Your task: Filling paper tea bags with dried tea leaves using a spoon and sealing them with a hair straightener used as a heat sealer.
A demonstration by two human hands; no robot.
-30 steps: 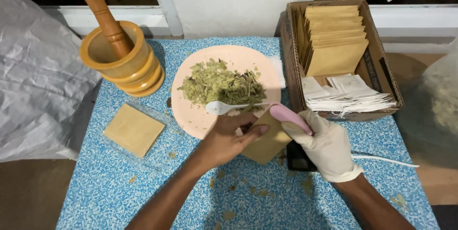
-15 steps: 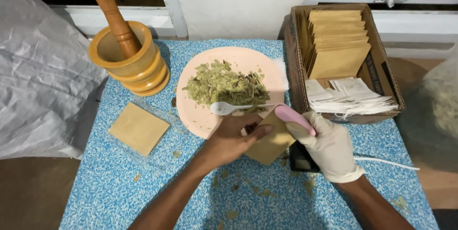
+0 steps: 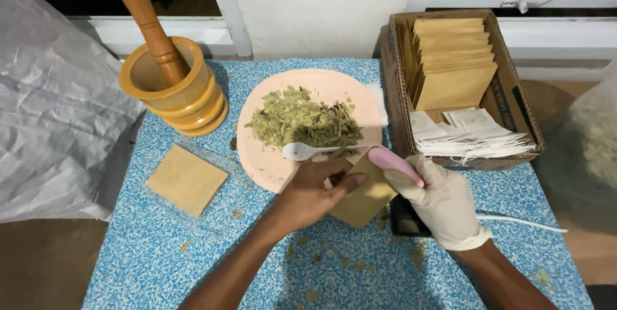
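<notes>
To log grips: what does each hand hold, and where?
Left hand holds a brown paper pouch at its upper edge; gloved right hand holds a pink-handled spoon by the handle.

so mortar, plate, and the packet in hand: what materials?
Mortar: looks like turned wood, yellowish, smooth sheen, ringed base. Plate: probably plastic, pale pink, matte. Packet in the left hand: brown paper by its look, flat matte.

There was one pink plate (image 3: 270, 162), one wooden mortar (image 3: 173, 94), one pestle (image 3: 151, 27), one cardboard box (image 3: 514, 117), and two loose brown pouches (image 3: 186, 179).
</notes>
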